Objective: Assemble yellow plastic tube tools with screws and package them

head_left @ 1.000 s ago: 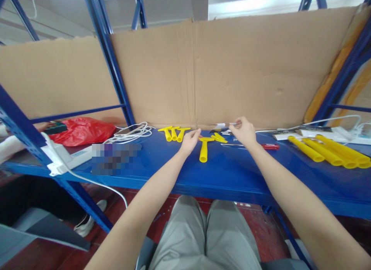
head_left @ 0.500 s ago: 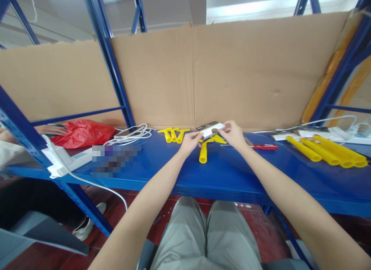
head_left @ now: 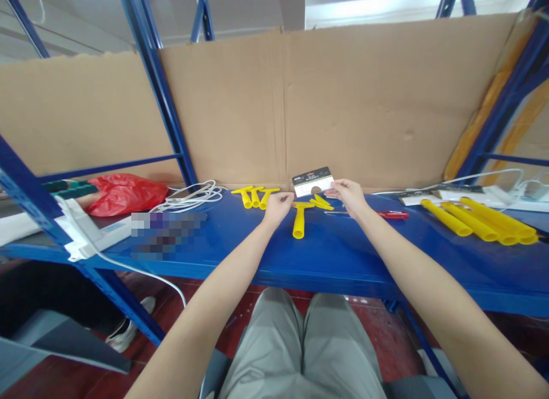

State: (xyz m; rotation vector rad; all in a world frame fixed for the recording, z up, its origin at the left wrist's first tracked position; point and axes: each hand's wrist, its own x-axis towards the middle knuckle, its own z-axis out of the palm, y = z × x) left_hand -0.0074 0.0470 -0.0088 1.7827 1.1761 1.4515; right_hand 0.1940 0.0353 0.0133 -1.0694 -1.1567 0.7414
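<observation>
Holding step: left hand [head_left: 277, 208] and right hand [head_left: 350, 195] pinch card [head_left: 313, 179] far of yellow T-piece [head_left: 299, 223]; next move likely needs light grip.

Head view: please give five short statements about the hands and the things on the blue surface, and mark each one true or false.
1. The right hand holds the black-and-white card near its right edge. True.
2. The card lies flat on the blue surface. False: it is held up, tilted, its printed face showing.
3. Three yellow T-shaped pieces lie left of the left hand. True.
4. The red handle lies left of the left hand. False: the red handle lies right of the right hand.
5. Yellow tubes lie right of the red handle. True.
</observation>
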